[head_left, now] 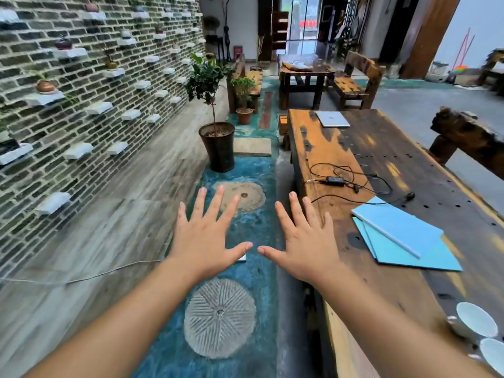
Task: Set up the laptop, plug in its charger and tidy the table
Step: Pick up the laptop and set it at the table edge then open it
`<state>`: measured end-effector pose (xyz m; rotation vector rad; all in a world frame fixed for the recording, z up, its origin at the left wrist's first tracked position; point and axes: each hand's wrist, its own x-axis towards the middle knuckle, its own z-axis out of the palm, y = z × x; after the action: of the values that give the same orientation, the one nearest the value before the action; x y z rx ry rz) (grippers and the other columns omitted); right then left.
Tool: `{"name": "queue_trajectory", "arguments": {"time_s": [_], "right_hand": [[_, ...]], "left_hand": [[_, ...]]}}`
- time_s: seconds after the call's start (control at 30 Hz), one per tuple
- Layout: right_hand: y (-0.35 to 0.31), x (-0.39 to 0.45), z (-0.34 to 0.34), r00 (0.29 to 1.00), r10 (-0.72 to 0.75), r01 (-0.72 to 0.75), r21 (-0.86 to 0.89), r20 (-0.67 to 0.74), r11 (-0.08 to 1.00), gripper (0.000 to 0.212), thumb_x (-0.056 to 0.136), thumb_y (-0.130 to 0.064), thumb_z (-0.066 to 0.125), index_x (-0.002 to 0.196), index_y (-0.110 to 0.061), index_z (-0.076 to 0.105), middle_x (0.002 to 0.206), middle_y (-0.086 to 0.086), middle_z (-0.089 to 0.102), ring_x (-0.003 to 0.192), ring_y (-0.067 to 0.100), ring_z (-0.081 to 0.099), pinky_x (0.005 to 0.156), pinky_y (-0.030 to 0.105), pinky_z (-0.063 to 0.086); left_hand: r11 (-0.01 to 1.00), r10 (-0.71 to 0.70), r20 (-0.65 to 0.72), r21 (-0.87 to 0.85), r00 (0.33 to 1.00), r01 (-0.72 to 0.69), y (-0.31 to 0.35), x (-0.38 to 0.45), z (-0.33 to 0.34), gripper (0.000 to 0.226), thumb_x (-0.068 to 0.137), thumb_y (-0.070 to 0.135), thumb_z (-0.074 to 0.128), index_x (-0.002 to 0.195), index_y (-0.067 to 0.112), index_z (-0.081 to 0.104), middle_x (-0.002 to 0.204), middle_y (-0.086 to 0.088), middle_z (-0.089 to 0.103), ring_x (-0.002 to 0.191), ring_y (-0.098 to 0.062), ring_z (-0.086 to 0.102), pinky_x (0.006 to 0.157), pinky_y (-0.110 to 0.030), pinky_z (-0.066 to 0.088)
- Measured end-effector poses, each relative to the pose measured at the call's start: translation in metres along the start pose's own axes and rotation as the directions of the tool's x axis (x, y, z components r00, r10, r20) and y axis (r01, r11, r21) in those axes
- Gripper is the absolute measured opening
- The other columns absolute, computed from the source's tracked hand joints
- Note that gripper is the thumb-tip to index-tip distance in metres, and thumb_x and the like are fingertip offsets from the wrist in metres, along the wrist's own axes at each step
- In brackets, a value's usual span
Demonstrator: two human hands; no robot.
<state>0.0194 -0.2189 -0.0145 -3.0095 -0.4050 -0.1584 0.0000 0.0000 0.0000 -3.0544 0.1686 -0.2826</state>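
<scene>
A closed silver laptop [332, 119] lies at the far end of the long wooden table [403, 159]. Its black charger [336, 180] rests mid-table with the cable in loose loops around it. Nearer lie blue notebooks [409, 241] with a white pen [390, 234] across them. My left hand [207, 236] and my right hand [302, 241] are held out flat, palms down, fingers spread, holding nothing. The left one hovers over the floor beside the table. The right one is at the table's left edge.
Two white cups [476, 321] stand at the table's near right corner. A potted tree [218, 143] sits on the floor to the left, by a brick wall. A white cable [109, 272] runs across the floor. A wooden bench [469, 137] flanks the table's right side.
</scene>
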Motion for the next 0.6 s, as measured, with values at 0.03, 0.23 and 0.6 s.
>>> {"name": "queue_trajectory", "arguments": {"time_s": [0.03, 0.23, 0.6], "right_hand": [[-0.002, 0.002, 0.003, 0.999, 0.006, -0.006, -0.002, 0.033, 1.0, 0.107, 0.066, -0.095, 0.007, 0.154, -0.037, -0.006, 0.163, -0.001, -0.021, 0.15, 0.023, -0.016, 0.114, 0.062, 0.003], [-0.015, 0.035, 0.044, 0.998, 0.024, -0.023, -0.026, 0.052, 0.999, 0.107, 0.066, -0.095, 0.006, 0.155, -0.036, -0.007, 0.163, -0.001, -0.022, 0.151, 0.023, -0.014, 0.115, 0.06, 0.005], [-0.06, 0.146, 0.112, 0.978, 0.157, -0.16, 0.015, 0.141, 0.987, 0.111, 0.062, -0.098, 0.0, 0.154, -0.036, -0.009, 0.164, -0.002, -0.019, 0.152, 0.021, -0.011, 0.116, 0.06, 0.009]], "left_hand": [[1.0, -0.001, 0.029, -0.007, 1.0, 0.001, -0.002, 0.001, 0.003, 0.095, 0.072, 0.091, 0.01, 0.143, 0.044, -0.031, 0.162, 0.005, -0.025, 0.152, -0.029, -0.016, 0.117, -0.063, 0.0], [0.999, 0.022, 0.036, -0.025, 0.999, -0.021, -0.033, 0.028, 0.048, 0.1, 0.071, 0.092, 0.012, 0.152, 0.04, -0.017, 0.163, 0.004, -0.023, 0.152, -0.029, -0.016, 0.117, -0.062, 0.001], [0.994, 0.056, 0.167, -0.106, 0.984, -0.039, -0.127, 0.119, 0.123, 0.101, 0.071, 0.092, 0.009, 0.151, 0.04, -0.022, 0.161, 0.005, -0.029, 0.151, -0.028, -0.021, 0.116, -0.064, -0.003]]}}
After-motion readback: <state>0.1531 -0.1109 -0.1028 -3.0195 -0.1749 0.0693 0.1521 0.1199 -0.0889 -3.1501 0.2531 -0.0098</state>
